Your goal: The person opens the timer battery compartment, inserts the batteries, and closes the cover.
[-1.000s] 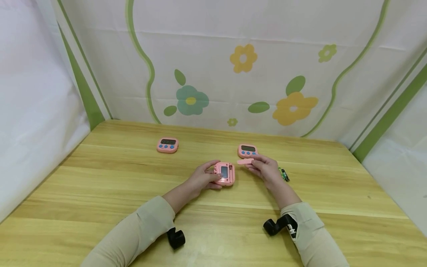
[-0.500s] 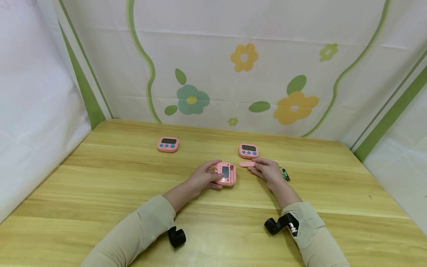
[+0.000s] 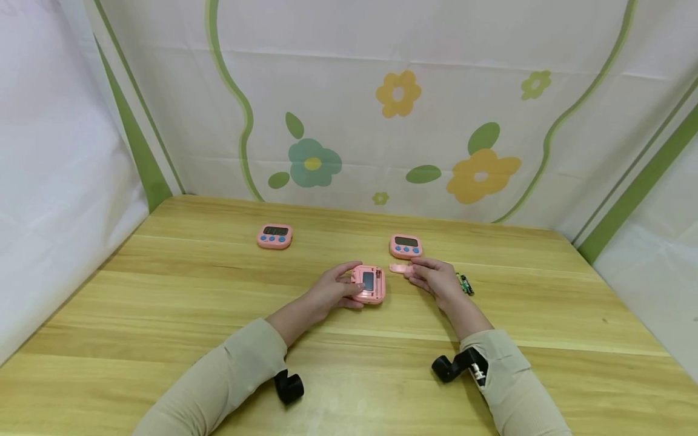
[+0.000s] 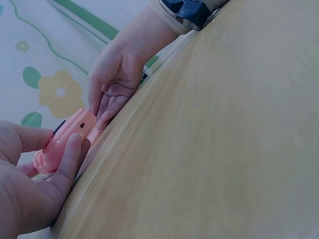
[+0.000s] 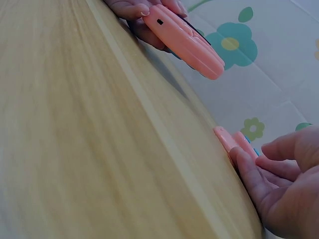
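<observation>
My left hand [image 3: 329,293] grips a pink digital timer [image 3: 377,292], its back facing up and its battery compartment uncovered. The thumb lies across the back, beside a grey panel. In the right wrist view this timer [image 5: 187,45] is tilted above the table. Just to its right, my right hand [image 3: 436,281] holds one end of a thin pink battery cover [image 3: 400,268], low over the wood. The cover [image 5: 224,138] pokes out past the fingertips in the right wrist view. Behind the right hand sits another pink timer [image 3: 406,246] with blue buttons.
A third pink timer [image 3: 275,237] stands at the back left, digits on its screen. Green-and-black batteries [image 3: 465,284] lie right of the right hand, partly hidden by it. A flower-patterned curtain [image 3: 349,121] closes off the table's [image 3: 218,290] far edge.
In the right hand the battery cover has turned over between the fingers and come slightly nearer and lower. The left hand and its timer have stayed nearly still.
</observation>
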A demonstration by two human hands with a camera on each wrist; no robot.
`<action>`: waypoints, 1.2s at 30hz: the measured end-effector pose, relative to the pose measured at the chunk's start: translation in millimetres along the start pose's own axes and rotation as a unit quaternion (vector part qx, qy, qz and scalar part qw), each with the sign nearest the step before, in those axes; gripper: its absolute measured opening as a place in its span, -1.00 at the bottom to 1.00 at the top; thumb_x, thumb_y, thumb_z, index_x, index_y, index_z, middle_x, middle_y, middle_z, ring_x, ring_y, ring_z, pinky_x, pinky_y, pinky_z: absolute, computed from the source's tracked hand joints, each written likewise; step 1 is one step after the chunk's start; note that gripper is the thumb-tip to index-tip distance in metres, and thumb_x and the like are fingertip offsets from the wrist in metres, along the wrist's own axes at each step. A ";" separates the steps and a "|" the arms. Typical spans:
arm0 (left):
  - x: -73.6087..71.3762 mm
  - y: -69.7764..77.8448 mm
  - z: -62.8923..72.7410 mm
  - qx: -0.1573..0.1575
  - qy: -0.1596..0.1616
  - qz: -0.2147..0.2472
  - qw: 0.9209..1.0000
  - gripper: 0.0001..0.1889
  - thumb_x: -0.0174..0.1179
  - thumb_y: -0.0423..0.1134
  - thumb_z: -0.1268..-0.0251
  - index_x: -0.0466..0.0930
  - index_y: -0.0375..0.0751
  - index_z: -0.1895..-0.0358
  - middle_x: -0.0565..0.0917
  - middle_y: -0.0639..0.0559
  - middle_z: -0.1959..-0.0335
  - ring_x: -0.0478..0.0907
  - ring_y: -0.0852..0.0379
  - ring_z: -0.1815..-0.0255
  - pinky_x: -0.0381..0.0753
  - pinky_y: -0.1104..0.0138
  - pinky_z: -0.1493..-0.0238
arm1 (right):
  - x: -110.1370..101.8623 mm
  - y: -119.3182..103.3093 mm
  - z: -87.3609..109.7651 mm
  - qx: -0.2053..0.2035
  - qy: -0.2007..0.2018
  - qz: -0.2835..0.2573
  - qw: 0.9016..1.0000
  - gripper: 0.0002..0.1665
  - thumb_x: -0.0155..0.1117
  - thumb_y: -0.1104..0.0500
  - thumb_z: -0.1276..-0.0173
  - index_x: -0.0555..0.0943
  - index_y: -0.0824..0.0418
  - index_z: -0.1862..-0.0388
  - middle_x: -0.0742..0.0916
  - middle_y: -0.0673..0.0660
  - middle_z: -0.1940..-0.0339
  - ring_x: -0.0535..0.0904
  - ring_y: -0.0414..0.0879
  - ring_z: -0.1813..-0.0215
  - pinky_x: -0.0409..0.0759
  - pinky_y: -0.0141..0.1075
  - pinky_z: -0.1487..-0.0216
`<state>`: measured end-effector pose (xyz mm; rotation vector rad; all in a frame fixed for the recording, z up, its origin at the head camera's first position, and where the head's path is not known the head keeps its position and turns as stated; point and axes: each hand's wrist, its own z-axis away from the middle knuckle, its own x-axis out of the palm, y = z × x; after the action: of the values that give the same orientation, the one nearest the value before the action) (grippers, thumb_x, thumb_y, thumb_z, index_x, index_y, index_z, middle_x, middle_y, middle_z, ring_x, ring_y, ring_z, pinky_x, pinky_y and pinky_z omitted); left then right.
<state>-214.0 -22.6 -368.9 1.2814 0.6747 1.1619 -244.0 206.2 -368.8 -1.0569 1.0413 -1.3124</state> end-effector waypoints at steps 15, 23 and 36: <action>0.0 -4.0 -2.7 0.003 -0.006 0.007 1.000 -0.39 0.05 -0.50 -0.13 0.12 -0.15 -0.28 0.44 -0.29 0.12 0.52 0.03 0.44 0.58 0.22 0.33 | 0.7 -4.7 0.1 -0.006 -0.014 -0.003 1.000 -0.55 0.10 0.26 -0.23 0.37 0.39 -0.10 0.50 0.31 0.01 0.56 -0.08 0.21 0.50 -0.28 0.10; 1.0 -6.8 -5.4 0.002 -0.004 0.015 1.000 -0.39 0.04 -0.50 -0.12 0.12 -0.16 -0.27 0.45 -0.29 0.16 0.52 0.03 0.47 0.59 0.22 0.35 | -9.9 -15.9 2.8 -0.054 -0.056 0.035 0.996 -0.43 0.18 0.20 -0.18 0.32 0.45 -0.11 0.53 0.20 0.07 0.55 -0.02 0.17 0.48 -0.20 0.07; 1.3 -6.5 -8.4 0.005 -0.004 0.010 1.000 -0.40 0.04 -0.49 -0.13 0.12 -0.15 -0.27 0.45 -0.28 0.13 0.52 0.03 0.45 0.59 0.23 0.34 | -65.9 -38.0 20.0 -0.124 -0.090 0.170 0.973 -0.38 0.15 0.12 -0.21 0.28 0.48 -0.13 0.56 0.19 0.10 0.52 -0.14 0.16 0.51 -0.29 0.12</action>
<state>-219.4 -17.6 -376.6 1.3031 0.6642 1.1711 -232.7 272.6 -328.2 -1.1009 1.2059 -0.8109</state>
